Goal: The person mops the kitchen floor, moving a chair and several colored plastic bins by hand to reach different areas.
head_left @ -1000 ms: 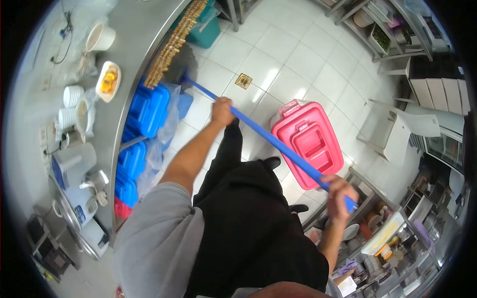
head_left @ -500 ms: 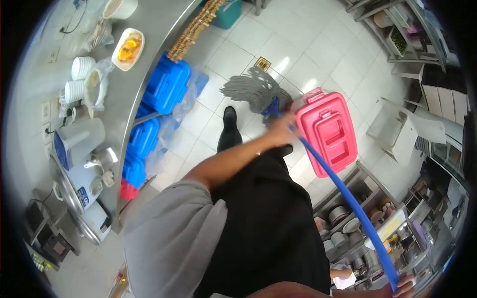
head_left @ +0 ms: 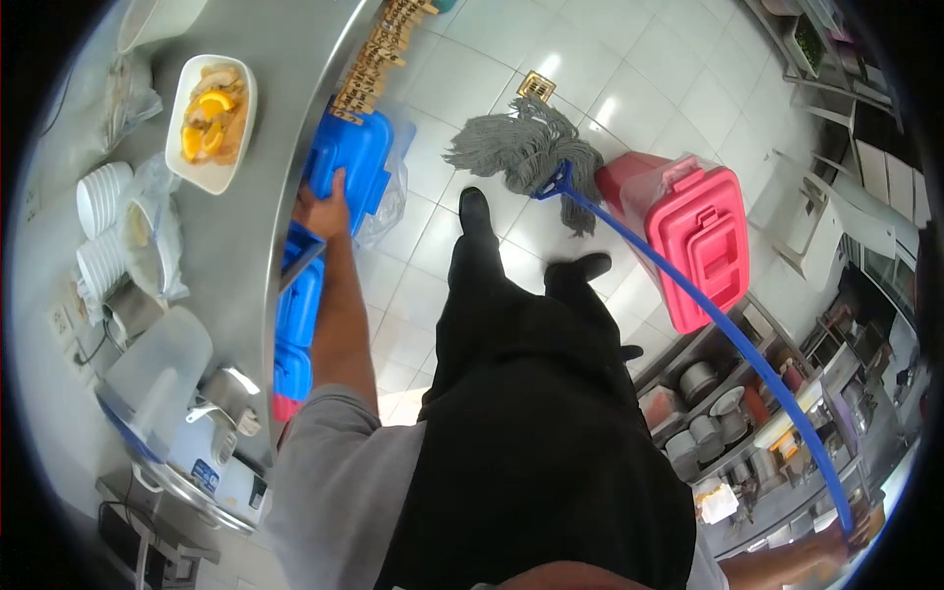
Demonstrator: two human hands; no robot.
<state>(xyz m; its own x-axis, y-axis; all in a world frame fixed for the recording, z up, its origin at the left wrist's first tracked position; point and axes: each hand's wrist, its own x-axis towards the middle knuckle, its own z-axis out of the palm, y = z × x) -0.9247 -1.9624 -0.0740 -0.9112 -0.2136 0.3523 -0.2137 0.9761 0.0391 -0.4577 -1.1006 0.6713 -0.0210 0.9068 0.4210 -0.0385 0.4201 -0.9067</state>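
Two hands of mine are in view, well apart. My right hand (head_left: 861,529) is clenched around the top end of the blue handle (head_left: 723,324) of the mop (head_left: 556,179), which slants across in front of the pink bin (head_left: 700,246). The mop's grey strands lie spread on the white tile floor (head_left: 418,251), near the drain (head_left: 536,87) and just beside the bin. My left hand (head_left: 324,208) is at the blue box (head_left: 354,162) by the edge of the steel counter (head_left: 258,211); its thumb points up, but I cannot tell whether its partly hidden fingers grip anything. On the counter sits a white dish of food (head_left: 210,123).
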